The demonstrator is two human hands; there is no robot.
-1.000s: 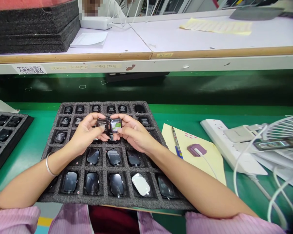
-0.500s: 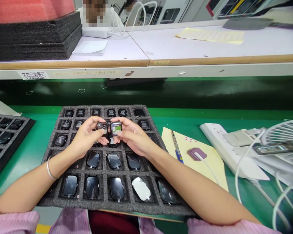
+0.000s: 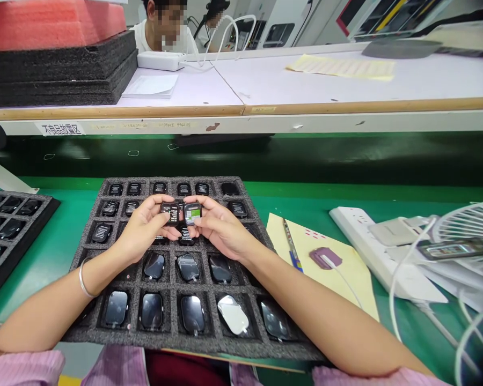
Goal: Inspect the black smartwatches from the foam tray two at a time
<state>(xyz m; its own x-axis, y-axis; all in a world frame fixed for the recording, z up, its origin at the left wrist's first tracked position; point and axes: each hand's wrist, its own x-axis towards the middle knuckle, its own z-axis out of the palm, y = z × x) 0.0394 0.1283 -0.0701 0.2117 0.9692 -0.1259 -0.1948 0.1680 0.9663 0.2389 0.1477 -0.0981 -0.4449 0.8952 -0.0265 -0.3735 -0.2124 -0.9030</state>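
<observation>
Between the thumb and fingers of my left hand (image 3: 147,225) is a small smartwatch body (image 3: 170,213) without a strap, its dark screen showing lines of white text. My right hand (image 3: 221,228) pinches a second smartwatch body (image 3: 192,214), whose screen is partly green and white. Both are held side by side, screens towards me, above a dark foam tray (image 3: 134,292). Several more watch bodies lie in the tray's square compartments. Those at the far side show white text; nearer ones, such as the watch with a bright reflection (image 3: 233,314), have blank glossy faces. My forearms cover some compartments.
Right of the tray, yellow paper (image 3: 354,273) carries a pen (image 3: 293,244) and a purple block (image 3: 325,257) with a white cable. Beyond are a power strip (image 3: 362,241) and a fan (image 3: 467,222). Another foam tray (image 3: 44,214) lies left. A shelf (image 3: 326,110) spans the back; people sit behind it.
The view has tilted slightly, so the scene sits a little lower. The right watch's screen now shows a different pattern of green and white. Both hands keep their hold.
</observation>
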